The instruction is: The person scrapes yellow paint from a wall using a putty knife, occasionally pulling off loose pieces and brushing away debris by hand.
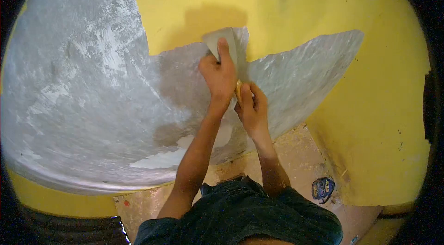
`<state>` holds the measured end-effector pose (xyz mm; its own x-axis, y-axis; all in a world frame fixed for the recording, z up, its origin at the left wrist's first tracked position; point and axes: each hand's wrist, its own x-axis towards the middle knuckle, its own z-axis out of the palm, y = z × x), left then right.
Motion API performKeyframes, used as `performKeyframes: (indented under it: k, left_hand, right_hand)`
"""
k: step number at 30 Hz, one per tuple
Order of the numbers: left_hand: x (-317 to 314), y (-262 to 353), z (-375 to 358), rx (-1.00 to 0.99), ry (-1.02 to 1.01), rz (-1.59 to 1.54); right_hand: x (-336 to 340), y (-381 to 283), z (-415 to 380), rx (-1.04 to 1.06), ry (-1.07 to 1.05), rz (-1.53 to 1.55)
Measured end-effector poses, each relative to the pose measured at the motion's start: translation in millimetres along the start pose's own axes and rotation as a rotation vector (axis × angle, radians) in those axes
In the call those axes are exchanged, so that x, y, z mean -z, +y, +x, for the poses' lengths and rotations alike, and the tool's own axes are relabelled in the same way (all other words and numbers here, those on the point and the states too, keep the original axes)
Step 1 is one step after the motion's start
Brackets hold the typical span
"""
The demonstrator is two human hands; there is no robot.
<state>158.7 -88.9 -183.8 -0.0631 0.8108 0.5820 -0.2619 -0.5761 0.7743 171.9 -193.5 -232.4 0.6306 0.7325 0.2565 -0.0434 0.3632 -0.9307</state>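
A putty knife (213, 39) with a wide pale blade lies against the wall, at the ragged border between yellow paint (185, 0) and a bare grey patch (111, 92). My left hand (219, 71) is closed on the blade, its thumb stretched along the face; part of the blade is hidden behind it. Lower and to the right, my right hand (252, 108) wraps round the yellowish handle (238, 91). The blade's upper edge touches the wall just under the yellow area.
Whitish smears (162, 158) mark the lower grey patch. Behind my forearms is a dusty floor (296, 152), where a dark blue patterned object (323, 189) lies to the right. A black slatted thing (69, 226) stands at the lower left.
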Motion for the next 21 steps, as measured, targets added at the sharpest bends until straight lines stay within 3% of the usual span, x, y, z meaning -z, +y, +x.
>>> performKeyframes:
  k: [2,6,11,13,16,21]
  left_hand:
    - [3,8,8,0.139,-0.125,0.041]
    - [15,-19,-10,0.005,-0.007,-0.018]
    - [36,18,9,0.223,-0.124,0.107]
    - [45,7,-6,0.162,-0.099,0.087]
    - [46,8,-3,0.102,-0.070,0.060]
    - [53,13,8,0.260,-0.141,0.248]
  right_hand:
    - [2,3,-2,-0.008,-0.004,-0.005]
    - [1,31,-13,0.027,-0.037,-0.043]
    - [-15,11,-8,0.061,-0.145,-0.049]
    - [-20,33,-18,0.078,-0.047,-0.055]
    - [-21,33,-28,-0.013,-0.114,-0.062]
    - [-21,25,-15,0.077,-0.105,-0.115]
